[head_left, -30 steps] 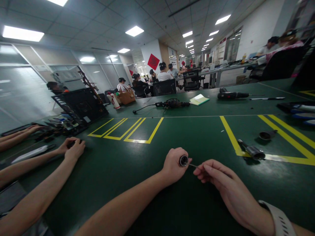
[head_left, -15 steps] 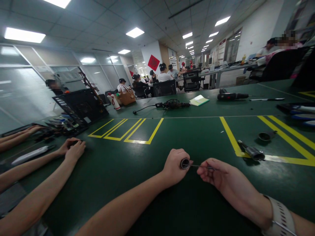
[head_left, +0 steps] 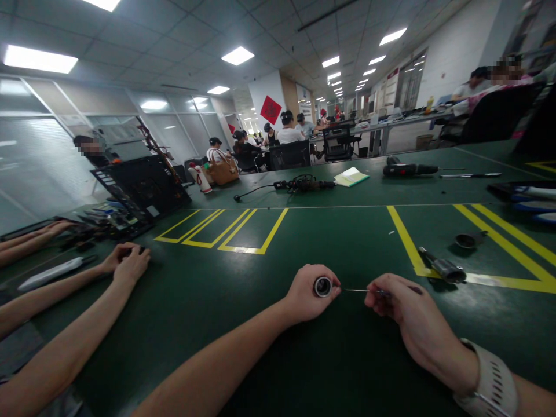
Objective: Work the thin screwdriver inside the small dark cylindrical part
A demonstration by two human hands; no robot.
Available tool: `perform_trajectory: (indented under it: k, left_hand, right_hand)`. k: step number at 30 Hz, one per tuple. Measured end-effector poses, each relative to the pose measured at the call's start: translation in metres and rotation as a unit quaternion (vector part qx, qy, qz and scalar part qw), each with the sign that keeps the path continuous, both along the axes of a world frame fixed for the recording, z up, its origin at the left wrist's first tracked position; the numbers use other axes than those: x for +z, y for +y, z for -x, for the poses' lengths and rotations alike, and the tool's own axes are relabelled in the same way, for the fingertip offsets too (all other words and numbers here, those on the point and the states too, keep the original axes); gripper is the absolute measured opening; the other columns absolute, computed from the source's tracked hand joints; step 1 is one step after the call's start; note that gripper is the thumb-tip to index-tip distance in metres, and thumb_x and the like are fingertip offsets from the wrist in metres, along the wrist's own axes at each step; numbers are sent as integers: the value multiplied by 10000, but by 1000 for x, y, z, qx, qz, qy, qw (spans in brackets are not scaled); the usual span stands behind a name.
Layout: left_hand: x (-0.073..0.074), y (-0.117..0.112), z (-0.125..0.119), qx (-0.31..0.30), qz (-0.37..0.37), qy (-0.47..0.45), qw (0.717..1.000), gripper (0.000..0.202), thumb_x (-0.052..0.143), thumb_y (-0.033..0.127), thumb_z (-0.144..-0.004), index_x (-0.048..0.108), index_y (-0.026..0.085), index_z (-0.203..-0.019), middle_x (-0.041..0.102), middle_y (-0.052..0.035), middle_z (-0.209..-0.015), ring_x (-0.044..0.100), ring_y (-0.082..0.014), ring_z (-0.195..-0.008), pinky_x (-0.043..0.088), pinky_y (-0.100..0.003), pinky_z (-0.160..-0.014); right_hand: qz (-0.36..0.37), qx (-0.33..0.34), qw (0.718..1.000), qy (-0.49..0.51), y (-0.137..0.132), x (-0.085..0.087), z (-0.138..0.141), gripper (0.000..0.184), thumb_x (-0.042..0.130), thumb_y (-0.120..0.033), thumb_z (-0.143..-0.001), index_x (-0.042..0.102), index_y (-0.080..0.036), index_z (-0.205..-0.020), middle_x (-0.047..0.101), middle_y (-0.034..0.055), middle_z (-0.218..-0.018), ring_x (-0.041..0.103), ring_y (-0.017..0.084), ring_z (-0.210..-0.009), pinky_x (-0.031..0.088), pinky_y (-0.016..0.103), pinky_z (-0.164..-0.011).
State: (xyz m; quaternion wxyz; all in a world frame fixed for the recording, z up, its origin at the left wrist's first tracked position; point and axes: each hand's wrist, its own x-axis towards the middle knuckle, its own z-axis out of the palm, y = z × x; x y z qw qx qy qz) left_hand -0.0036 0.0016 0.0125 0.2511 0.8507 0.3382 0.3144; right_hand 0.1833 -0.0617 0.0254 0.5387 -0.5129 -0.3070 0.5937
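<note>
My left hand [head_left: 307, 294] is wrapped round a dark cylindrical part [head_left: 322, 286], whose round, metal-rimmed opening faces me. My right hand [head_left: 403, 310] pinches a thin screwdriver [head_left: 357, 290], its slim metal shaft pointing left and its handle end lying along my palm. The shaft's tip is close to my left fingertips, outside the opening of the part. To the right on the green table [head_left: 243, 324], a dark metal-ended cylinder [head_left: 447, 270] rests across a yellow tape line. Behind it is a small dark cup-shaped piece [head_left: 468, 240].
Farther back are a black cabled device [head_left: 304, 184], a notepad [head_left: 351, 176], a power screwdriver [head_left: 410, 169] and a pen [head_left: 471, 175]. Blue-and-white handled tools [head_left: 534, 202] lie at the far right. A co-worker's hands [head_left: 128, 263] work at the left, near a white tool [head_left: 52, 274].
My right hand has drawn back to the right with the screwdriver, whose shaft has left the front of the part's opening. My left hand has shifted slightly, turning the opening more toward me.
</note>
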Motion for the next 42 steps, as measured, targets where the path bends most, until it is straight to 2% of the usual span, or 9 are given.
perform_trajectory:
  k: [3, 9, 15, 22, 26, 30, 33, 38, 42]
  left_hand:
    - [1, -1, -1, -22, 3, 34, 999, 56, 643, 200, -738, 593, 181, -753, 688, -14, -808, 630, -162, -771, 427, -315, -791]
    - [1, 0, -3, -19, 8, 84, 996, 51, 643, 198, -734, 614, 182, -773, 672, -8, -783, 616, -161, -758, 416, -320, -782]
    - [0, 1, -2, -25, 10, 49, 998, 112, 662, 210, -723, 558, 182, -756, 649, -30, -863, 596, -182, -831, 427, -327, -782]
    - [-7, 0, -1, 110, 34, -24, 993, 187, 615, 199, -731, 466, 190, -843, 531, 10, -794, 496, -130, -664, 403, -245, -581]
    - [-6, 0, -1, 91, 5, -2, 996, 185, 598, 119, -672, 467, 186, -785, 517, 7, -786, 490, -137, -684, 391, -245, -586]
    - [-3, 1, -1, 45, -49, 24, 997, 176, 598, 76, -656, 542, 182, -785, 583, -20, -839, 537, -175, -811, 407, -295, -723]
    - [-3, 1, -2, 38, -66, 27, 997, 195, 582, 58, -671, 564, 184, -819, 603, -16, -829, 553, -170, -813, 393, -307, -762]
    - [-4, 1, -4, 22, -80, 66, 994, 80, 576, 109, -727, 533, 176, -737, 587, -3, -753, 542, -151, -748, 366, -286, -709]
    - [-4, -1, -4, 16, -90, 90, 992, 87, 562, 140, -775, 523, 174, -705, 584, 6, -714, 535, -137, -705, 343, -273, -671]
  right_hand:
    - [3, 3, 1000, -23, 0, 3, 2, 176, 603, -288, -692, 639, -186, -553, 636, 27, -535, 528, 169, -548, 371, 313, -556]
    - [9, -26, 999, -31, 0, 3, 3, 176, 601, -263, -661, 605, -192, -500, 594, 17, -471, 494, 156, -487, 340, 302, -506]
    - [-21, -67, 997, 22, -2, 3, 2, 233, 585, -334, -700, 583, -216, -499, 511, -18, -470, 442, 146, -489, 344, 293, -484]
    - [-108, -31, 993, 46, -12, 5, 4, 146, 619, -310, -718, 635, -221, -603, 564, -12, -597, 482, 149, -579, 393, 284, -551]
    - [-183, 43, 981, -36, -18, -2, 2, 97, 583, -278, -785, 638, -235, -717, 587, -7, -674, 519, 172, -647, 410, 305, -602]
    - [-183, 109, 957, -199, -21, 0, 3, 147, 519, -291, -830, 612, -233, -733, 603, 11, -709, 557, 204, -692, 421, 336, -623]
    - [-192, 124, 931, -286, -21, 3, 5, 172, 484, -308, -841, 596, -228, -736, 615, 24, -730, 577, 214, -706, 433, 348, -638]
    - [-276, 119, 888, -347, -20, -1, 10, 161, 447, -285, -859, 573, -228, -776, 612, 32, -782, 585, 208, -743, 445, 351, -673]
    - [-276, 132, 882, -358, -20, -1, 11, 151, 456, -270, -852, 574, -224, -770, 612, 33, -782, 582, 204, -736, 444, 347, -666]
